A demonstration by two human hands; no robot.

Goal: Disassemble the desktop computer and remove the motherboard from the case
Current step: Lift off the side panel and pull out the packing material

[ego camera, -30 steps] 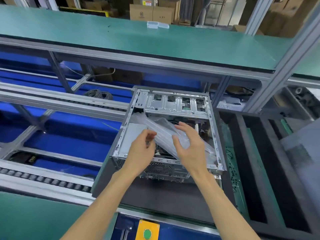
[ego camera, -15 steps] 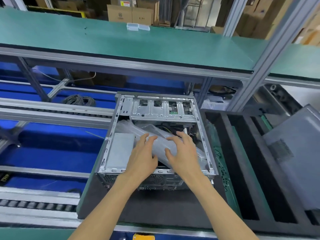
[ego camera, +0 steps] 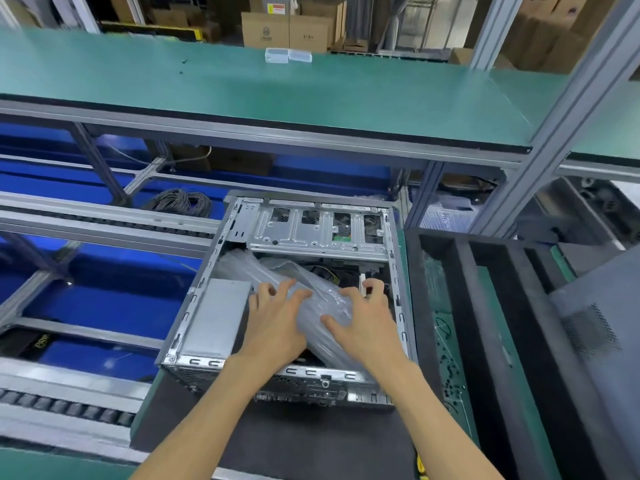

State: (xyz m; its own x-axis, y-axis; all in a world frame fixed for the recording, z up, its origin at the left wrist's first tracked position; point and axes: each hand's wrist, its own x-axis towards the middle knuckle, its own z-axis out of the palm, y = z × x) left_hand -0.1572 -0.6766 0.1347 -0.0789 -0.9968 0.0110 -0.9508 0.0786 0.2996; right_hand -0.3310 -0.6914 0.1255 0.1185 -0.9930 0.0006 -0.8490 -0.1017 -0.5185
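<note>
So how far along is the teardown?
Done: the case lies open, its side panel off. In hand: both hands, left and right, press on the clear plastic sheet inside it. Left: the drive cage is still in place, and the motherboard stays hidden under the plastic, not out.
</note>
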